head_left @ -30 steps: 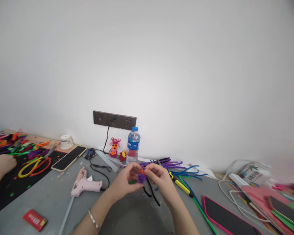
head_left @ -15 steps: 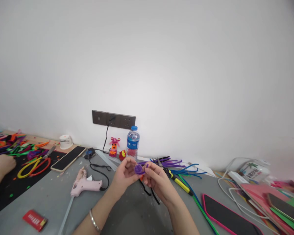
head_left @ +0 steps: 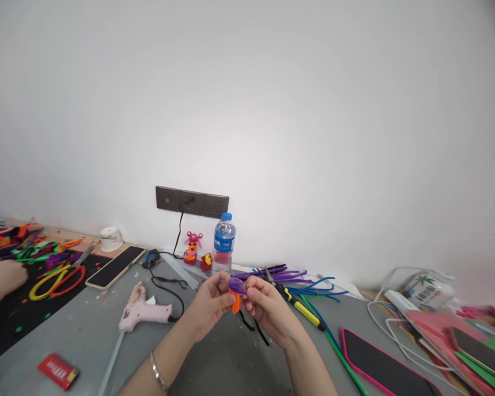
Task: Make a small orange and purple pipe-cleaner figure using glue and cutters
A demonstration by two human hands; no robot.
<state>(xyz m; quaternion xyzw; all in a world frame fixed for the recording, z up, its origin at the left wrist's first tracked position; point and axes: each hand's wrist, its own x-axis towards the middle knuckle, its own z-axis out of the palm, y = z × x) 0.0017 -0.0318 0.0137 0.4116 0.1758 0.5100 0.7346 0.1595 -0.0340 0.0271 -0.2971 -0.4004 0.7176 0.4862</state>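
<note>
Between my hands is a small pipe-cleaner figure [head_left: 236, 287] with a coiled purple top and an orange lower part. My left hand [head_left: 213, 300] grips it from the left with thumb and fingers. On the other side, my right hand [head_left: 263, 301] pinches at the purple edge, its fingertips partly hiding what they hold. Black pipe cleaners [head_left: 260, 331] show below my right fingers. Just behind the hands lie purple pipe cleaners [head_left: 291, 274] and yellow-and-black pliers [head_left: 301, 309].
A pink glue gun [head_left: 144, 312] and a red lighter [head_left: 58, 372] lie left. A water bottle [head_left: 224, 242] stands by the wall. Phones [head_left: 385, 360] and cables are at right. Another person's hand [head_left: 4, 278] rests near scissors [head_left: 58, 281] at far left.
The figure has been tilted upright in my hands, so the orange part now shows under the purple coil. Both hands have shifted slightly.
</note>
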